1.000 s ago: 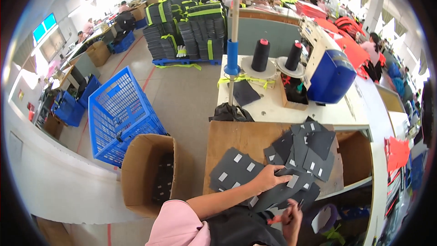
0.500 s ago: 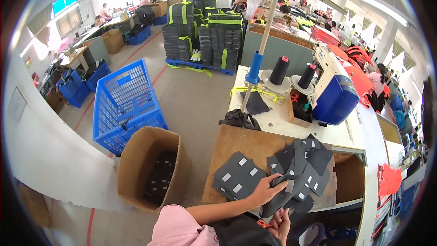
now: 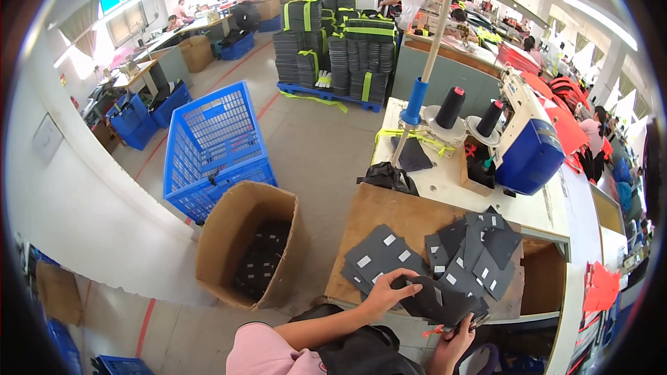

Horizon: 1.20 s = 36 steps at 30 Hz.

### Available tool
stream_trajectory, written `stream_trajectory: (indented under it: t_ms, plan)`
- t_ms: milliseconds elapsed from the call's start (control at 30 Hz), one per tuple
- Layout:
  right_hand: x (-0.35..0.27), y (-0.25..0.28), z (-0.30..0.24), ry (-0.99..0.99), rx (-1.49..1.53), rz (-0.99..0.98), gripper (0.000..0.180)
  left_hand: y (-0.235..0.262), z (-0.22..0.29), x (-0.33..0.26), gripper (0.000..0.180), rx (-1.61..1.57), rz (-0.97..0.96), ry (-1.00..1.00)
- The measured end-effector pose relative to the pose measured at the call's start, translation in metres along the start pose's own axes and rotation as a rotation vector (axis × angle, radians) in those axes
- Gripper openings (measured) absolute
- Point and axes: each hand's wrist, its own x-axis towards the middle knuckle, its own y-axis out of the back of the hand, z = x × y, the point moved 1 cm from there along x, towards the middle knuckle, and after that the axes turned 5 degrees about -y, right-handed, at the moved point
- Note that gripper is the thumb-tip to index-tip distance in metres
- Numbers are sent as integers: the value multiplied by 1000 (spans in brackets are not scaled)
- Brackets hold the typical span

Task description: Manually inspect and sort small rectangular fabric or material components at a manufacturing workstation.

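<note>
My left hand (image 3: 390, 294) is closed on the upper edge of a dark grey fabric piece (image 3: 448, 303), pinching it between thumb and fingers. The piece is bent and carries a small pale label. At its lower edge is my right hand (image 3: 455, 344), closed around a small tool with an orange loop (image 3: 433, 331); the fingers hide most of it, so I cannot tell its kind. Beyond the hands, a loose heap of similar labelled pieces (image 3: 495, 255) lies on the wooden board (image 3: 375, 205). Left of the heap is a flatter, overlapping stack of pieces (image 3: 381, 253).
A cardboard box (image 3: 208, 257) with dark labelled pieces inside stands on the floor at left, against a blue plastic crate (image 3: 257, 146). Behind the board are thread cones (image 3: 451, 107) and a sewing machine (image 3: 531, 153). Strapped stacks (image 3: 347, 55) fill a pallet farther back.
The view has shifted, so the scene sits farther right. The held piece has turned from steeply tilted to lying more crosswise, and my right hand has come up to its lower right edge.
</note>
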Motion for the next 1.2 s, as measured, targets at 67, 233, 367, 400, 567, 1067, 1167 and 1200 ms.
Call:
stream_trajectory:
  t_ms: [67,233,367,400,567,1067,1167,1200]
  plan:
    - [-1,-2,2,30,22,-30,17,10,7,-2,28,136,-27,-93]
    - [-14,-28,1,93,-106,-34,5,38,25,-4,31,657,-121,-227]
    - [-22,-44,9,130,-206,-33,10,55,45,5,36,800,-305,-149]
    - [-23,-48,12,134,-173,-56,22,62,43,8,36,792,-311,-148]
    - [-52,-112,15,106,-193,86,18,95,55,23,28,395,-414,-43]
    - [-66,-223,75,174,-732,126,30,184,99,76,23,359,-255,52]
    - [-61,-201,73,138,-731,128,30,177,94,78,20,237,-294,76]
    - [-60,-197,74,137,-715,134,30,177,92,80,20,168,-334,61]
